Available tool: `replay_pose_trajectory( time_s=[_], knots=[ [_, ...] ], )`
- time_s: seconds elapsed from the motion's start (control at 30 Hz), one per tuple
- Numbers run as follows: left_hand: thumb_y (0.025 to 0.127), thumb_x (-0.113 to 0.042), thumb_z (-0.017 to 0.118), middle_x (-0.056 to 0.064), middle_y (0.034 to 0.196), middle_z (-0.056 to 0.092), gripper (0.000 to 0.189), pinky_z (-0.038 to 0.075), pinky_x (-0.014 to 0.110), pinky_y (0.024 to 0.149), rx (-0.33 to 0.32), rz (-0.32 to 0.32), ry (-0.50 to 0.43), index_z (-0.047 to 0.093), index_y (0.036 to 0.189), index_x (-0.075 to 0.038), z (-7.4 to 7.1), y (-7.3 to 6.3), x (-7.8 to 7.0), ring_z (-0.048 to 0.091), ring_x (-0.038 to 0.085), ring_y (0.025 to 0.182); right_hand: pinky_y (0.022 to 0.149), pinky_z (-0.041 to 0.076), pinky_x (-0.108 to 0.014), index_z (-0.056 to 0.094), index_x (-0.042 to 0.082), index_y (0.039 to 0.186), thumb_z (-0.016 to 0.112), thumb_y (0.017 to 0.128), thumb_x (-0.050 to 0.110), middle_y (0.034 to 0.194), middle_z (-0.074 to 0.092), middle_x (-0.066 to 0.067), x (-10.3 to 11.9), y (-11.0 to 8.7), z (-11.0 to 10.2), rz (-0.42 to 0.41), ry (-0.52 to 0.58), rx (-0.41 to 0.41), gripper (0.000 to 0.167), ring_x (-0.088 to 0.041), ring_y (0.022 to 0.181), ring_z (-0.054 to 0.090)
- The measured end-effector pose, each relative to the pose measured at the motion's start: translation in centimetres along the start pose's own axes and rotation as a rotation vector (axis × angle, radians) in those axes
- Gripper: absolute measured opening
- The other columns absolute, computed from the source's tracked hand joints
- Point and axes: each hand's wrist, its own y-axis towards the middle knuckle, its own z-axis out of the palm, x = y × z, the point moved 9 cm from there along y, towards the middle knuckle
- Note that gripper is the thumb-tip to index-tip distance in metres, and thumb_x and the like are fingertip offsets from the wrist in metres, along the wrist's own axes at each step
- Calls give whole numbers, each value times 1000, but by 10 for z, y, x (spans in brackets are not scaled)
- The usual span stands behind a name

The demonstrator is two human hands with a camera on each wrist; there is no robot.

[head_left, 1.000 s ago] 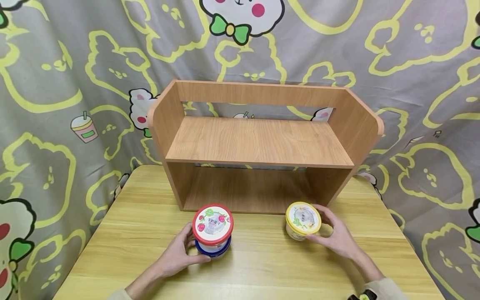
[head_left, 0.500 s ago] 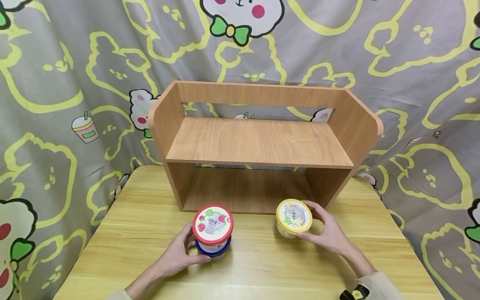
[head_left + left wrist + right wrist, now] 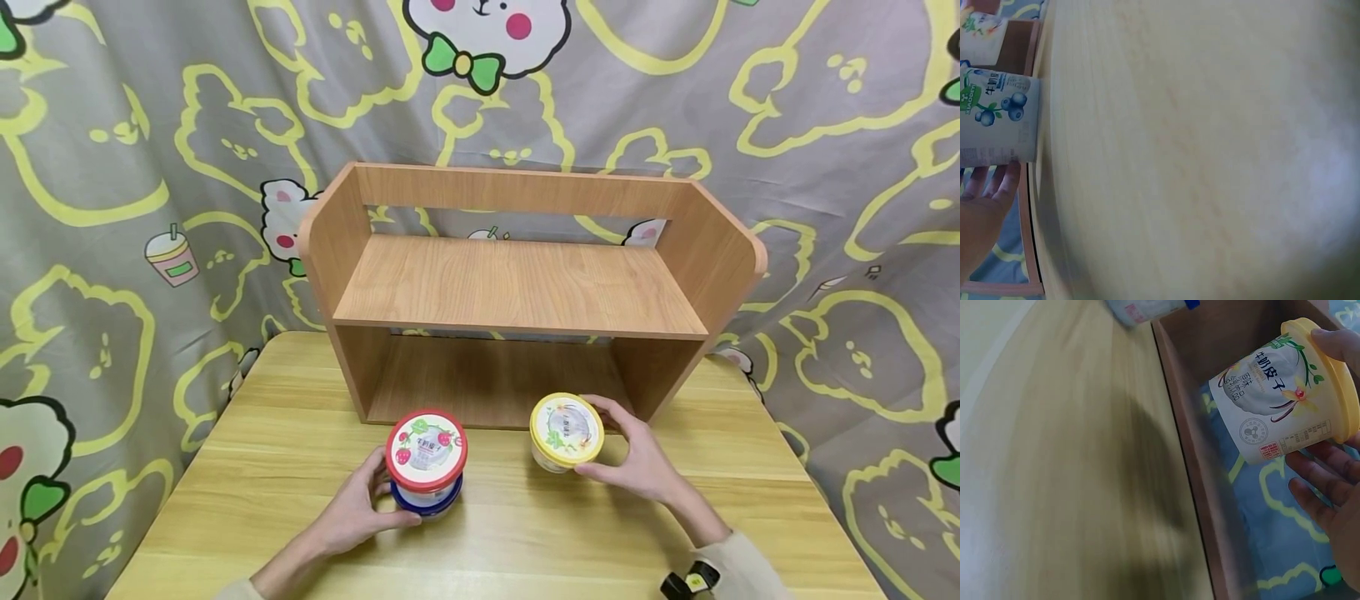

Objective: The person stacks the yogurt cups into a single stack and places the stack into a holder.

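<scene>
A red-lidded tub with strawberries on its lid (image 3: pixel 426 450) sits stacked on a blue-lidded tub (image 3: pixel 427 505) at the table's middle left. My left hand (image 3: pixel 352 512) grips the lower, blue-lidded tub from the left side, its thumb along the front. Blueberries show on that tub's wall (image 3: pixel 1000 115) in the left wrist view. To the right, my right hand (image 3: pixel 630 454) holds a yellow-lidded tub (image 3: pixel 567 432), thumb and fingers around the lid's edge. The right wrist view shows this tub (image 3: pixel 1279 394) tilted in the picture, raised over the table with a shadow below.
A two-level wooden shelf (image 3: pixel 517 283) stands at the back of the wooden table (image 3: pixel 510 550), its lower board right behind the tubs. A grey patterned curtain (image 3: pixel 225 125) hangs behind and on both sides.
My right hand has carried the yellow-lidded tub leftward and slightly toward the shelf, closer to the stack. My left hand and the two stacked tubs have stayed in place.
</scene>
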Motion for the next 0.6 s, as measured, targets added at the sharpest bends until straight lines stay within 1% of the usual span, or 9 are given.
replay_pose_trajectory(
  time_s=[0.17,0.33,0.6],
  knots=[
    [80,-20,94,26,154,53,96,52,15,109,2,-6,-4,37,156,-4,0,0,1,57,-9,126,100,56,-22,52,16,151,98,69,16,136,69,-2,13,9,3,-28,6,13,94,-1,121,63],
    [80,-20,94,26,154,52,96,52,14,110,3,-13,-1,37,156,-4,0,1,1,57,-10,126,102,56,-22,51,15,152,98,69,16,139,67,-3,28,18,6,-58,24,32,95,-3,119,63],
    [79,-21,94,26,155,52,97,52,15,110,2,-19,2,37,156,-4,0,0,1,57,-10,126,101,57,-23,50,16,153,99,67,17,139,67,-2,50,30,11,-109,62,51,99,-7,119,65]
  ],
)
